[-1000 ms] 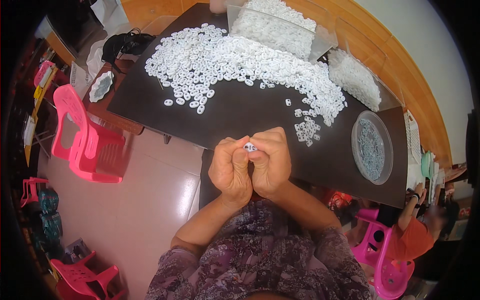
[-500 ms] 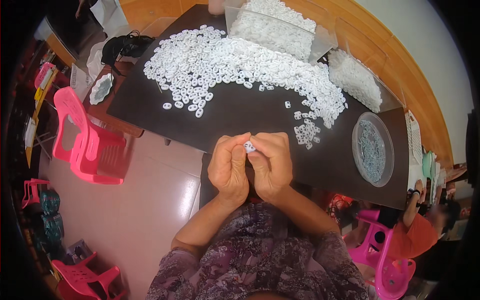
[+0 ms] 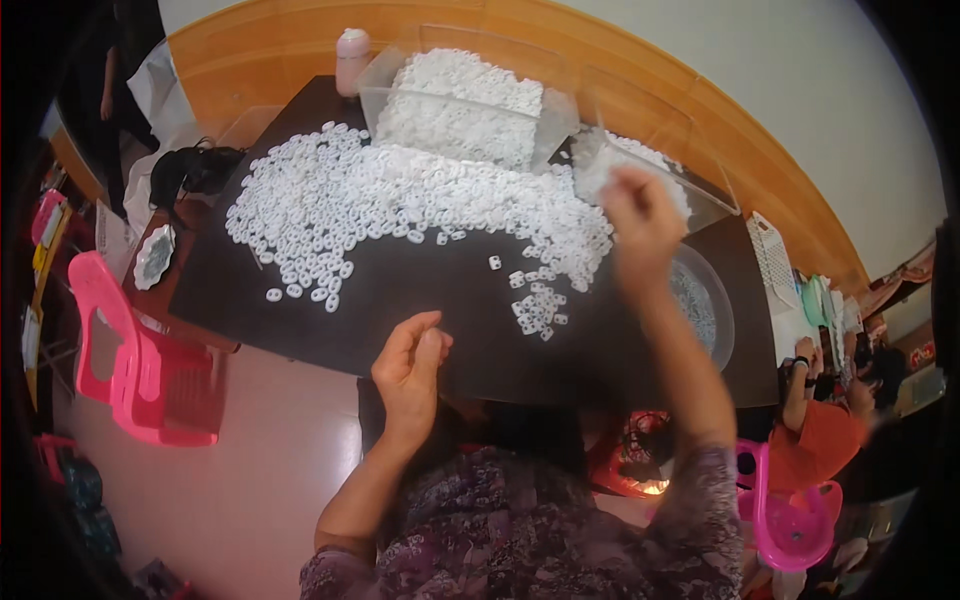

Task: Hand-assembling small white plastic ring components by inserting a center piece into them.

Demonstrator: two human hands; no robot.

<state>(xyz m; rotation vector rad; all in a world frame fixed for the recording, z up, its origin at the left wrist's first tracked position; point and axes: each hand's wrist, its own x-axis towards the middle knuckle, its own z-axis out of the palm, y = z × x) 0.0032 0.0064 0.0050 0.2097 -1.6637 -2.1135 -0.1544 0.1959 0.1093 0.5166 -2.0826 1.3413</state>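
My left hand is held over the near table edge, thumb and fingers closed together; whatever may be in them is hidden. My right hand is reaching over the right end of the pile, by a clear bin of white pieces. Motion smears its fingers. A wide pile of white oval plastic pieces with two holes spreads across the dark table. Small white square pieces lie in a loose group between my hands. Partly behind my right forearm stands a round clear bowl of small bluish-grey metal parts.
A large clear bin heaped with white pieces stands at the back, beside a pink bottle. Pink chairs stand at left and lower right. A person in orange sits at right. A white perforated basket is beyond the table.
My hands have parted; both were pinching a small white piece together over the table edge. The right has swung forward and right, the left has moved slightly left. The view has shifted.
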